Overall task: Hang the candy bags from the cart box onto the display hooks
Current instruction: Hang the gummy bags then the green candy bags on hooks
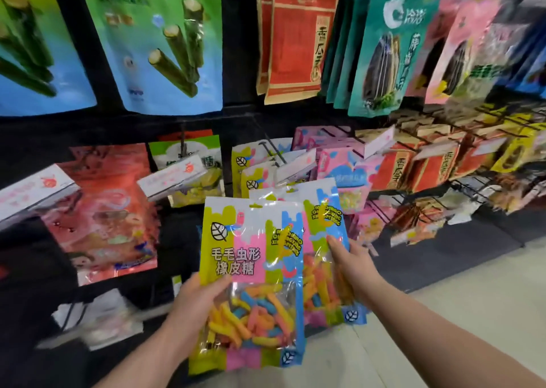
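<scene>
Head view: grips front glossy yellow-pink-blue candy bag upright, left hand curled on its left edge. Pinches matching rear bag in right hand. Faces black wire hook just above, hang holes uppermost.

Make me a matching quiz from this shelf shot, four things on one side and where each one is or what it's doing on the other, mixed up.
Things:
1. left hand
2. right hand
3. teal seed bag
4. red candy bag

Places or states:
A. hangs in the lower row, at the left
B. grips the front gummy bag
C. hangs in the upper row, right of the brown paper bag
D. holds the rear gummy bag

Pairs: 1-B, 2-D, 3-C, 4-A.
</scene>
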Tool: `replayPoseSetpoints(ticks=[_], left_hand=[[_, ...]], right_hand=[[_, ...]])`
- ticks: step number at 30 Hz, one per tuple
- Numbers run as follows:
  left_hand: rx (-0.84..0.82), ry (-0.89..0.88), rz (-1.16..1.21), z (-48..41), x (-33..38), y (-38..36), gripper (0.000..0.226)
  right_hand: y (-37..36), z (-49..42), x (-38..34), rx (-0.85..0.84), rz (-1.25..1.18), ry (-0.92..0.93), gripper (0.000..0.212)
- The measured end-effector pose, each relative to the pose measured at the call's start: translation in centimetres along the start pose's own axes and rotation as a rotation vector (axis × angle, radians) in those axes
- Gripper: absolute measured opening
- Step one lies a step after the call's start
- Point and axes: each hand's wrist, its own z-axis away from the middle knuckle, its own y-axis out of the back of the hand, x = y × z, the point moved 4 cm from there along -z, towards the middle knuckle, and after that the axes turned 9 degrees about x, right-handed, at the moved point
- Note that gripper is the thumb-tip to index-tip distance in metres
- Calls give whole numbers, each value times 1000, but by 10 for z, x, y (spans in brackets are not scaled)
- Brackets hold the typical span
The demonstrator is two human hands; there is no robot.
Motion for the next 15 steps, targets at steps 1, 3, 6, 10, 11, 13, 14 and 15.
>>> replayPoseSetpoints(ticks=[1,3,6,10,11,13,14,15], left_hand=[[14,3,2,1,0,-4,16],[56,21,6,2,-3,-10,14],[111,26,1,3,-5,-13,13],[152,12,45,5,-4,-12,6],[155,12,53,6,-3,-12,7],[153,13,65,6,-2,-12,8],[159,13,74,5,-2,-11,8],[168,13,82,5,-2,-10,8]], right_hand=[[0,-6,0,-16,-2,-12,22],[0,-18,2,-48,-6,-22,19],[-2,-32,4,-93,-27,-22,27],[-6,-42,4,-128,-72,-8,18],[-7,-45,3,-142,-78,-1,17],[-9,-48,1,-160,-66,11,16],[-9,-50,1,-165,-60,11,15],[-10,-51,1,-175,-67,-1,15]])
